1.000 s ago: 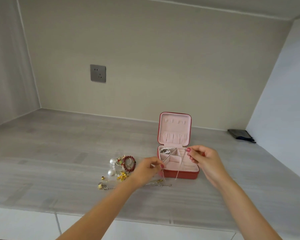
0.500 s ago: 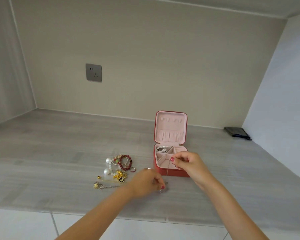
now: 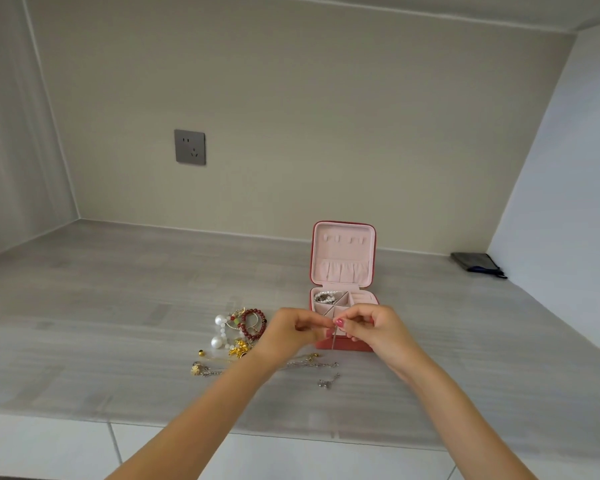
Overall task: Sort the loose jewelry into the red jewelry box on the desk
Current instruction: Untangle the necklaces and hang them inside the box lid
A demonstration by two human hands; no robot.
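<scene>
Both hands' grip [image 3: 334, 323] pinching thin chain [image 3: 333, 337], box [image 3: 343, 258] front edge behind

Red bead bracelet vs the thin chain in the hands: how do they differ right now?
The red bead bracelet lies on the desk in the loose pile; the thin chain hangs, pinched between the left hand and the right hand. The bracelet is a chunky closed ring of dark red beads; the chain is a fine silvery strand. Both are outside the red jewelry box.
</scene>
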